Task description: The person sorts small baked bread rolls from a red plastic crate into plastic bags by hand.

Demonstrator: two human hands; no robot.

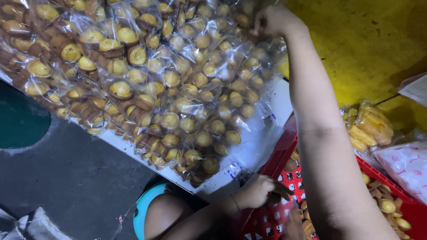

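We have a large heap of small clear bags of little round yellow-topped cakes (147, 84) piled on a white board (262, 146), so a great deal of the bagging looks done already. Our right hand (273, 20) is stretched up to the far top edge of that heap, fingers curled closed and pinching at one of the clear bags there; whether it grips the plastic firmly or only touches it we cannot tell. Our left hand (262, 191) sits low, at the near edge of the board and just over the rim of a red plastic crate (278, 164), fingers bent inward; we cannot tell whether it has hold of anything.

Loose unbagged cakes (387, 206) lie in the crate, so by our judgement there is more to bag. To the right, a filled bag of paler yellow pastries (369, 126) rests on the yellow floor (356, 44), near a white bag with pink print (402, 164).
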